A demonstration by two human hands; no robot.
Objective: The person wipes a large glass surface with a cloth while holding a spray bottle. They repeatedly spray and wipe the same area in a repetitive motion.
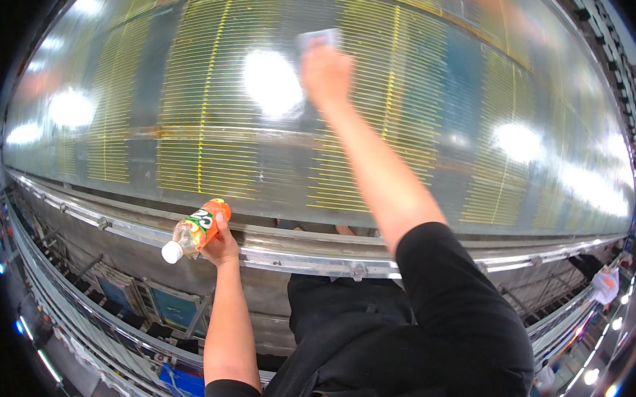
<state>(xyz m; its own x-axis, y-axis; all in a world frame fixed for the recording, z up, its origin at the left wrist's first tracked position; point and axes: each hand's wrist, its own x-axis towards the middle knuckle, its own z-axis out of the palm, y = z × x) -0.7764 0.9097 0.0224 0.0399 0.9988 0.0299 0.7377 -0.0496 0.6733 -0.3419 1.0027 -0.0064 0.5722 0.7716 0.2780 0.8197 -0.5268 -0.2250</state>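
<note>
My left hand (pixel 222 247) is closed around a plastic bottle (pixel 189 234) with a white cap and an orange and green label. The bottle is tilted, its cap pointing down and to the left, over the metal rail at the near edge of the table. My right hand (pixel 327 72) reaches far out over the large glossy panel (pixel 281 150), its fingers closed on a pale, flat, roughly rectangular thing (pixel 325 35). That thing is blurred, so I cannot tell its exact kind. It appears to lie against the panel, between two bands of yellow lines.
A shiny metal rail (pixel 307 261) with small brackets runs along the panel's near edge, right in front of my body. Framed panels (pixel 170 309) and a blue box (pixel 182 385) are below on the left. A white bag (pixel 605 284) hangs at the far right.
</note>
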